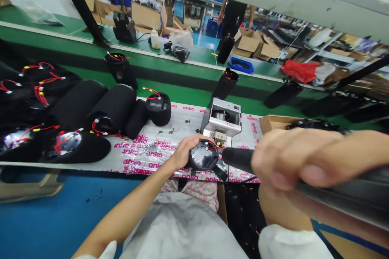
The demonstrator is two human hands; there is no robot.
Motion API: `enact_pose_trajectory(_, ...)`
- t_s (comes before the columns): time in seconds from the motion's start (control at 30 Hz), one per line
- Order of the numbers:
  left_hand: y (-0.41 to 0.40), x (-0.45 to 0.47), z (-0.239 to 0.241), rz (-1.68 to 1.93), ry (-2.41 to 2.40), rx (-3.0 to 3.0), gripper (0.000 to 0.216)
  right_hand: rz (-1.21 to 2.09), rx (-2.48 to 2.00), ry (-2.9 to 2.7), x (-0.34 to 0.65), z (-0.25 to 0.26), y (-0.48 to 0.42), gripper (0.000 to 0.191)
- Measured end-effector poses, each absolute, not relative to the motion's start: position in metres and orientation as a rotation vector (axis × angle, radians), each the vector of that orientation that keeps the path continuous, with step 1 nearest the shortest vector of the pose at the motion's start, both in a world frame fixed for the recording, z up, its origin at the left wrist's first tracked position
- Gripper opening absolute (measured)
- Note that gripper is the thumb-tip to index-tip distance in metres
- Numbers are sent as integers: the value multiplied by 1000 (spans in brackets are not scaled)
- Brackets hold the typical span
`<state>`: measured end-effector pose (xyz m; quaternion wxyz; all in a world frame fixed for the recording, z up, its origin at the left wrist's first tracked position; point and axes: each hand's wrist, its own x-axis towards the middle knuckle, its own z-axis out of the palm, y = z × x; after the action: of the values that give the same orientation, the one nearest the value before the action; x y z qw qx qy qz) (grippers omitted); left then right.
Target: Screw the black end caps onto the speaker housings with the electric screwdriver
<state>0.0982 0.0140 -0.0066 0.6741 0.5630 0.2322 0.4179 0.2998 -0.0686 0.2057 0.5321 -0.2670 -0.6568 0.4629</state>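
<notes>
A long green belt (170, 77) is running past behind the bench, and the pink-lettered worktop (146, 160) is lying along its near edge, its wrapping probably guarding against scratches. On the left, black cylinders (114, 101) are crowding together within reach, most of them resting on their sides. The right hand (288, 160) is wrapping its fingers round a dark tool (238, 158), the firm grip seemingly there for control; its tip is pointing toward the left hand's piece, though I can't tell whether they are touching. A metal box (225, 119) is standing just behind, presumably for easy access. The left hand (183, 151) is curling round the side of a round black unit (203, 158) at the worktop's front, apparently steadying it, its face turned up and its red wires (214, 145) lying toward the far edge.
</notes>
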Motion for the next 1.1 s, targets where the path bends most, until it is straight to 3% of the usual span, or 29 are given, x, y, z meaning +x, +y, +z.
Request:
enact_pose_trajectory(0.07,13,97,-4,940,549,1292,59,1137,-501,-1670,285,198,-45,33)
enact_pose_trajectory(0.3,12,96,1,919,601,1308,64,1171,-260,-1718,287,161,-7,29)
enact_pose_trajectory(0.53,12,97,-1,926,598,1276,65,1370,-604,-1478,268,165,-11,69)
enact_pose_trajectory(0.77,12,96,-1,890,590,1316,64,1533,-606,-1491,248,170,15,82)
enact_pose_trajectory(1.1,12,97,-7,880,644,1339,70,1441,-450,-1685,237,168,38,96)
